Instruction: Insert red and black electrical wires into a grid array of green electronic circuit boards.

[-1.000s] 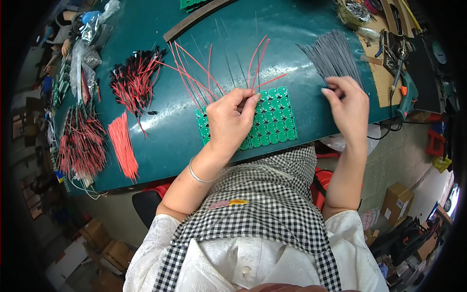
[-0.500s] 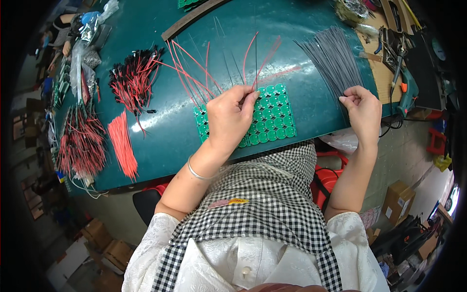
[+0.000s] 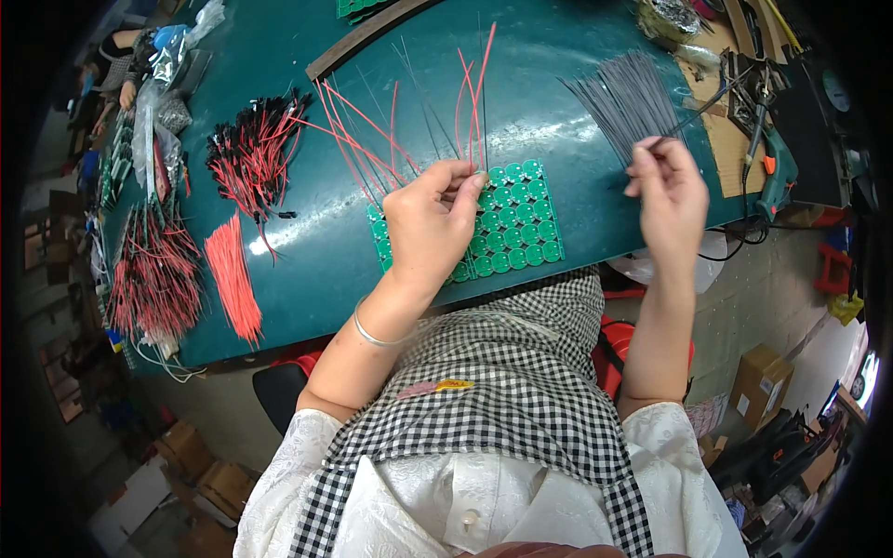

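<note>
My left hand (image 3: 430,219) is closed in a pinch over the green circuit board panel (image 3: 516,223), which is made up of rows of small round boards. Thin red wires (image 3: 480,84) rise from the pinching fingertips, with a dark wire beside them. More red and black wires (image 3: 349,139) stand up from the panel's left part, whose base my hand hides. On the right, my right hand (image 3: 672,200) is closed in a pinch at the near end of the black wire bundle (image 3: 623,107). A single black wire (image 3: 712,100) slants from its fingertips to the upper right.
At left lie a red-and-black wire pile (image 3: 256,153), a red wire bundle (image 3: 233,279) and another mixed pile (image 3: 156,274) by the table edge. A dark bar (image 3: 372,39) lies behind the panel. Soldering iron (image 3: 758,121) and green-handled tool (image 3: 781,172) are at far right.
My right hand has moved left and turned, drawing a black wire out of the bundle. The red wires at my left hand have swung more upright; that hand has hardly moved.
</note>
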The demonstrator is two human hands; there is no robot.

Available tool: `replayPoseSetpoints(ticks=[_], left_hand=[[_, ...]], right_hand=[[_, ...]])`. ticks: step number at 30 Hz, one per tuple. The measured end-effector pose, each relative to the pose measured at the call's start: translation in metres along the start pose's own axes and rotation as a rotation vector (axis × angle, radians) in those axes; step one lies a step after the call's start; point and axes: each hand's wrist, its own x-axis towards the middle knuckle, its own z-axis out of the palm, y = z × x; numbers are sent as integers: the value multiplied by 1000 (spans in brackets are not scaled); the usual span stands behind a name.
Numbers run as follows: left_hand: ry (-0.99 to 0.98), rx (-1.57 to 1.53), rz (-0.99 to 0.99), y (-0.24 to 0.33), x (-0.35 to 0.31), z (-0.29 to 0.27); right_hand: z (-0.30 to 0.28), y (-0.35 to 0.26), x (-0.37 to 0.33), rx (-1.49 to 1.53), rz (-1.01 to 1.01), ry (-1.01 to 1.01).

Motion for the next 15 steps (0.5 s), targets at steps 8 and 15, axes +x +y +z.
replayPoseSetpoints(ticks=[8, 15], left_hand=[[-130, -108, -157, 13, 8, 2], [-94, -75, -142, 7, 9, 14]], right_hand=[[24, 10, -2, 44, 28, -83], [57, 2, -3, 55, 51, -272]])
